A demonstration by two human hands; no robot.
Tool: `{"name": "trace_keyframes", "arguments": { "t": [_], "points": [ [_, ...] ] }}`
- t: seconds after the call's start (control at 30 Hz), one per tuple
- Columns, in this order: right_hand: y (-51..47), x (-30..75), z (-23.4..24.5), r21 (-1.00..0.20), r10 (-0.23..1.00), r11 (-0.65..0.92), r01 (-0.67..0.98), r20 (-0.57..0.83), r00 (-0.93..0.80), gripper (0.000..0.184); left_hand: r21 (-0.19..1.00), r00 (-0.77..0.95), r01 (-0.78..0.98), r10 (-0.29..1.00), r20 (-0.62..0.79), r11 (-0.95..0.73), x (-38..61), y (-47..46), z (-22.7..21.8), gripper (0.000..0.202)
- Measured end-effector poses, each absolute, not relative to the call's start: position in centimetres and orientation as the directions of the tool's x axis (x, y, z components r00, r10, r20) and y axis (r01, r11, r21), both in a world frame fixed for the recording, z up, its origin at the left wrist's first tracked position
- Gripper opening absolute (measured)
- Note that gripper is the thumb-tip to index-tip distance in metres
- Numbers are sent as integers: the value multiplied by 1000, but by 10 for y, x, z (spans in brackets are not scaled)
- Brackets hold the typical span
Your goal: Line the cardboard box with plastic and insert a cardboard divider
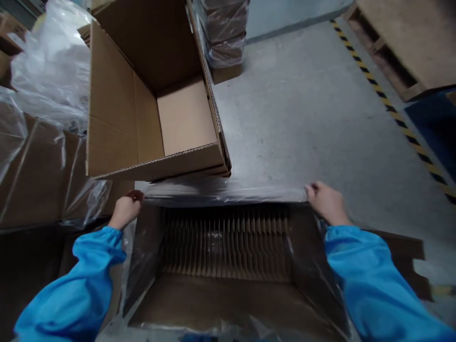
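Observation:
An open carton (228, 294) lined with a clear plastic bag (221, 190) stands right below me. Rows of upright cardboard pieces (228, 242) fill its far half. My left hand (125, 210) grips the bag's far edge at the left corner. At the right corner my right hand (326, 203) pinches the same edge. The film is stretched flat between the two hands over the carton's far rim. Both arms are in blue sleeves.
An empty cardboard box (149, 95) lies on its side just beyond the carton. Plastic-wrapped cartons (42, 166) stand at the left, and a wrapped stack (224, 33) stands behind. Grey concrete floor (313, 118) spreads to the right, with a yellow-black stripe (395, 118) and a wooden pallet (402, 42).

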State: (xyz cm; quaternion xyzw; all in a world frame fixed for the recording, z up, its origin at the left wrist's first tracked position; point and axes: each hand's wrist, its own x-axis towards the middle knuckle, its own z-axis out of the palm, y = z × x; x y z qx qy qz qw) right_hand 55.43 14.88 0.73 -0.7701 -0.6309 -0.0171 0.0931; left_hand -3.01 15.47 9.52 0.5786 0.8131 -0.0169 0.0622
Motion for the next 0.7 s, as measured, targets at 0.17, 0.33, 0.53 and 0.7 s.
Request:
{"name": "trace_keyframes", "arguments": {
  "t": [0.17, 0.33, 0.53, 0.7],
  "points": [
    [82, 457, 14, -282, 936, 119, 952, 352, -12, 32, 70, 89, 992, 982, 167, -102, 41, 78, 68, 51],
    [12, 370, -71, -311, 938, 117, 943, -278, -208, 84, 77, 248, 969, 906, -344, -236, 57, 24, -42, 102],
    [35, 362, -127, -296, 911, 95, 950, -360, -203, 73, 3, 239, 969, 935, -262, -247, 20, 67, -138, 74],
    [22, 407, -120, -150, 955, -202, 968, -248, 161, 81, 16, 107, 994, 992, -59, -106, 12, 71, -122, 79]
  ]
}}
